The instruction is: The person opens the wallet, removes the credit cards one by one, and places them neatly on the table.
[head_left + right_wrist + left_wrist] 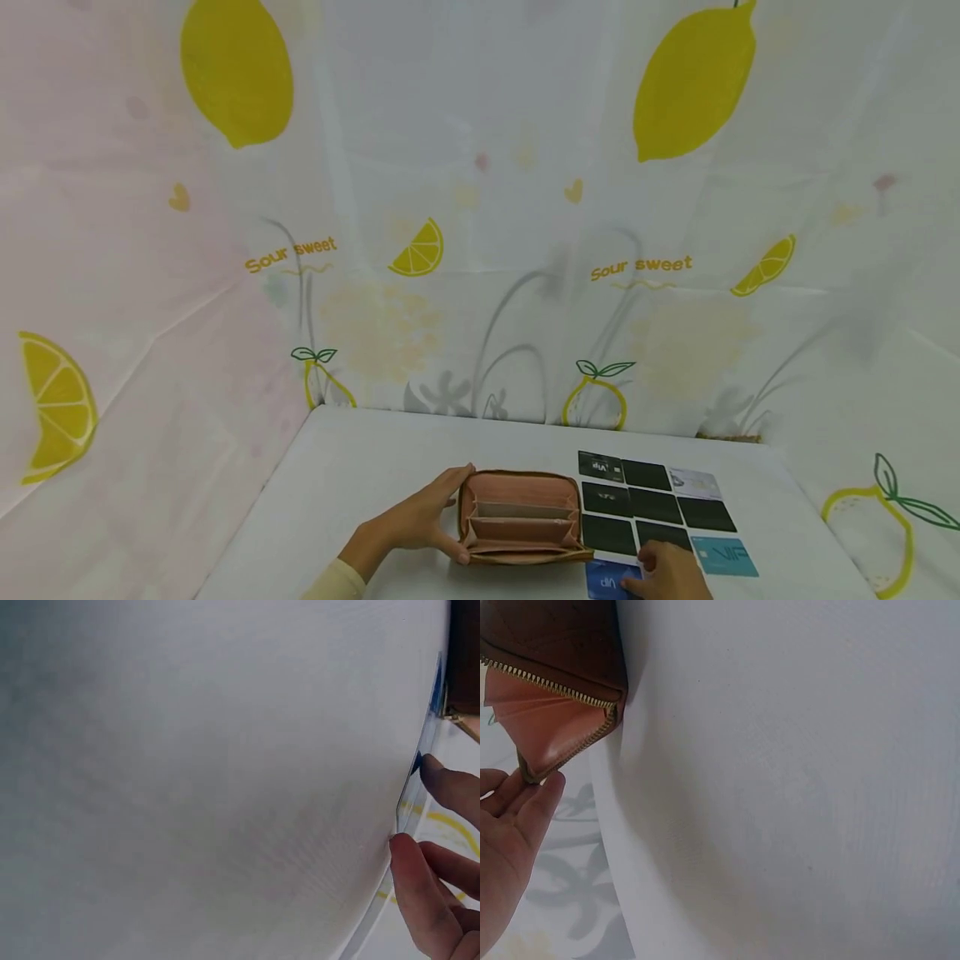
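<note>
In the head view, my left hand (423, 517) grips the left end of an unzipped wallet (521, 486), thumb at the near corner and fingers at the far one. Brown outside and pinkish inside, the wallet shows its divider pockets; brass zip teeth (555, 688) line its edge in the left wrist view. To its right, a blue VIP card (603, 581) lies flat, partly covered by my right hand (673, 573). The right thumb touches this card's right side. Apart from the thumb, the index finger is bent down by a black card (663, 534).
Several more cards lie in rows right of the wallet, among them a teal VIP card (726, 557), a pale silver card (695, 482) and a black VIP card (600, 466). The white table (360, 450) meets lemon-printed cloth (480, 333) at the back and sides.
</note>
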Available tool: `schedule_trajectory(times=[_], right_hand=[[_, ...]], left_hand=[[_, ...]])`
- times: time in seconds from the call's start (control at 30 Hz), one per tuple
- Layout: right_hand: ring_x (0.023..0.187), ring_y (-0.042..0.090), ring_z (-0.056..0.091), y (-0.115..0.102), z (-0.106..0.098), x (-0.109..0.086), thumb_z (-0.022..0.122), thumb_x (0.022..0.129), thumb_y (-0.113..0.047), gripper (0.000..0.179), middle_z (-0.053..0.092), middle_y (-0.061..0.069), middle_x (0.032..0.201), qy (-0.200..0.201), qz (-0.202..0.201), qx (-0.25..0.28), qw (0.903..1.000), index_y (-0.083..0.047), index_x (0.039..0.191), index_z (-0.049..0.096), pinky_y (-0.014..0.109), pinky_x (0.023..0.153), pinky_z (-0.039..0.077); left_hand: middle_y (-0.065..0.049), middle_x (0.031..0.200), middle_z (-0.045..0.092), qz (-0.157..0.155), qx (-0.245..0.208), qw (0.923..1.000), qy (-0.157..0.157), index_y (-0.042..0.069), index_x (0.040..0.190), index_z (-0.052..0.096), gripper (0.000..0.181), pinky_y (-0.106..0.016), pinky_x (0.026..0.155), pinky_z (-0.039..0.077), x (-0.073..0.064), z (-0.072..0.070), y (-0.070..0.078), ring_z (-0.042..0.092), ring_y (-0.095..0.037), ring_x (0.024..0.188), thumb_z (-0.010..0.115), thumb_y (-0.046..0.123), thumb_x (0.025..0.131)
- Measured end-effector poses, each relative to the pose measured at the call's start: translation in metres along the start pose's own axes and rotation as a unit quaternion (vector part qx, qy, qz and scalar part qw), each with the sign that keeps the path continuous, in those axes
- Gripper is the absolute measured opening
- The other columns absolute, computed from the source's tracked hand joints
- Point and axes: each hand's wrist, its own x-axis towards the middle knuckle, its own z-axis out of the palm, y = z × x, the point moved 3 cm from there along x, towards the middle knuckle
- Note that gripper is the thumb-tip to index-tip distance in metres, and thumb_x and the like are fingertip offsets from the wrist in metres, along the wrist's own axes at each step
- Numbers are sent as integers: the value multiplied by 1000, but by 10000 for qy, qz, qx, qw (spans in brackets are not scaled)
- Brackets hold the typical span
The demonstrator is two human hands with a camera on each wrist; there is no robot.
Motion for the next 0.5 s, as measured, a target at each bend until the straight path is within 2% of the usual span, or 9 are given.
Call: schedule_trajectory(times=[0.17, 0.27, 0.37, 0.5], right_hand=[[66, 16, 55, -4, -1, 3, 87, 70, -25, 31, 58, 1, 72, -75, -110, 147, 9998, -4, 81, 67, 37, 62, 54], [65, 15, 57, -3, -2, 2, 83, 75, -19, 21, 59, 0, 73, 54, -265, 252, 9993, -5, 80, 67, 36, 60, 54], [66, 16, 58, -2, -6, 1, 80, 79, -20, 18, 62, 0, 75, 440, -380, 244, 9980, -6, 82, 69, 36, 59, 54], [75, 22, 62, -3, -19, -1, 79, 81, -23, 24, 67, 5, 85, 1387, -392, 233, 9893, -3, 93, 72, 44, 67, 56]], left_hand=[[-16, 156, 19, 73, 43, 10000, 44, 9, 157, 8, 122, -43, 110, 41, 1, 0, 0, 28, -30, 141, 86, 42, 69], [-15, 156, 19, 105, 68, 9999, -12, 9, 157, 8, 121, -41, 110, 41, 3, 0, 0, 28, -28, 141, 85, 43, 70], [-14, 156, 20, 111, 133, 9998, -91, 9, 157, 9, 119, -38, 110, 42, 6, 0, -1, 29, -27, 141, 83, 45, 72], [-15, 155, 25, 81, 149, 9998, -69, 5, 156, 14, 114, -39, 109, 42, 8, -6, -2, 31, -28, 140, 82, 45, 74]])
